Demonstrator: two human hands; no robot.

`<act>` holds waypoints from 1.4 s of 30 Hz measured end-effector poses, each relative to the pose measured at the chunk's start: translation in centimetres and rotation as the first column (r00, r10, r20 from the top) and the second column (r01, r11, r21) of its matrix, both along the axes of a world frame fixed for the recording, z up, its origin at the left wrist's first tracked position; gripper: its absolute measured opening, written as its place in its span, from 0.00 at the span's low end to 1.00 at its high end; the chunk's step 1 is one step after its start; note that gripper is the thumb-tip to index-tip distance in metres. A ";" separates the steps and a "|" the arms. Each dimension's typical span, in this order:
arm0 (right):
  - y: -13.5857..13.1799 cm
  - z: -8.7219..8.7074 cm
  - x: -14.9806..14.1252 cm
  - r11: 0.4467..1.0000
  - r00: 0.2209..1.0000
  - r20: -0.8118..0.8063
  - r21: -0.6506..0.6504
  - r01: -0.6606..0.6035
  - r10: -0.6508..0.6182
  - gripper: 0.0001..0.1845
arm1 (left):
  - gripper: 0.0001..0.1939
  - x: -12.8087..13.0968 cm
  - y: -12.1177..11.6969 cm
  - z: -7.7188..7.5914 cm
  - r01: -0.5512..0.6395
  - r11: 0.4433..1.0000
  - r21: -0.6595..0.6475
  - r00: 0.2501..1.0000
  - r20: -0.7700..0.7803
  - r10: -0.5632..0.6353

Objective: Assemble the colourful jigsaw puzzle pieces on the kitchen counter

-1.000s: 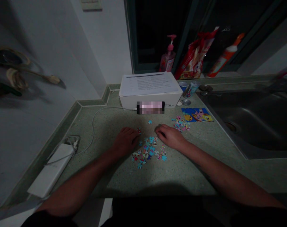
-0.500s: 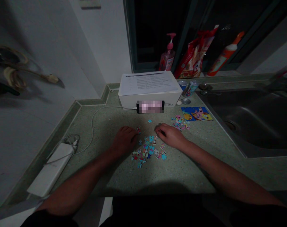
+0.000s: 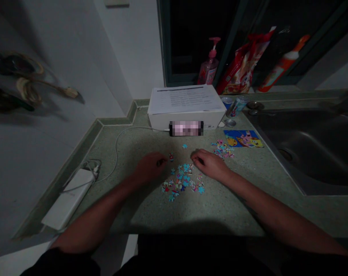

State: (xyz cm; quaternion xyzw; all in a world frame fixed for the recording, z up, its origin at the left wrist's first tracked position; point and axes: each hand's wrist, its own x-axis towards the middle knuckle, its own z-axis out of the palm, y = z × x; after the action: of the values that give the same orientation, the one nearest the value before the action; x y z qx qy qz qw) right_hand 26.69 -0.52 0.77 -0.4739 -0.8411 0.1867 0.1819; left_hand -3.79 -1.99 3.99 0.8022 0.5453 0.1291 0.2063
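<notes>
Loose jigsaw pieces in blue, white and red lie scattered on the speckled green countertop, between my two hands. My left hand is raised a little, left of a lone red-and-white piece, and its fingertips pinch a small dark jigsaw piece. My right hand rests palm down at the edge of the pieces, holding nothing visible. A smaller pink-and-blue heap of pieces lies beyond it, next to a colourful cartoon picture card.
A white box topped by a printed sheet stands behind the pieces, with a blurred object against it. A white cable leads to a white power bank on the left. A steel sink lies right; cans, a pump bottle and a red bag stand behind.
My left hand has lifted slightly and its fingers have drawn together. The whole view has shifted a little, and my right hand stays nearly where it was.
</notes>
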 end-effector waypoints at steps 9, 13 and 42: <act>-0.1 0.1 -0.1 1.000 1.000 -0.007 -0.001 0.008 -0.008 0.09 | 0.11 0.7 -2.4 2.7 0.413 0.873 -0.261 0.906 0.218 -0.364; -0.2 0.3 -0.2 1.000 1.000 0.013 -0.001 0.018 -0.018 0.09 | 0.06 1.5 -3.1 2.1 0.492 0.830 -0.264 0.870 0.127 -0.476; -0.2 0.2 -0.3 1.000 1.000 0.003 0.014 0.009 -0.009 0.09 | 0.06 2.2 -3.6 1.5 0.531 0.825 -0.193 0.847 0.146 -0.511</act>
State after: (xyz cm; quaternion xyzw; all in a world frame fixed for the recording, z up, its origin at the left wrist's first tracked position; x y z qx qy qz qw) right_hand 26.40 -0.72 1.01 -0.4767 -0.8406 0.1791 0.1848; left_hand -1.55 -5.59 5.48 0.8852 0.3070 0.0400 0.3473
